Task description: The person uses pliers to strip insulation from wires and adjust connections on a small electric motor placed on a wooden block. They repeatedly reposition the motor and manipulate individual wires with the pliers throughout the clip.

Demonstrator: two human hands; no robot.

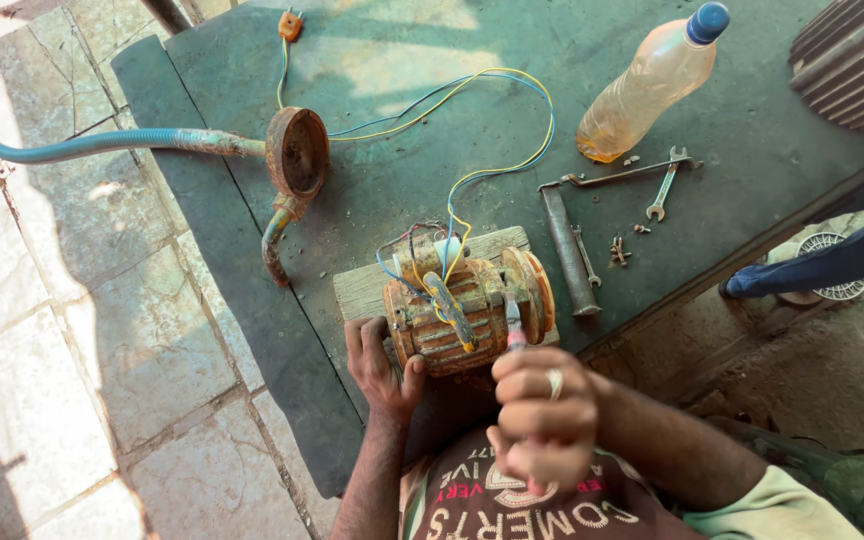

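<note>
A rusty orange electric motor rests on a wooden block on a dark green table. My left hand grips the motor's near left end. My right hand, with a ring on one finger, is closed around a screwdriver whose tip touches the motor's casing. Blue and yellow wires run from the motor's top across the table to an orange connector.
A rusty pump housing with a blue hose lies at the left. A plastic bottle of yellowish liquid, a spanner, a hammer-like bar and small bolts lie at the right. Stone paving borders the table's left.
</note>
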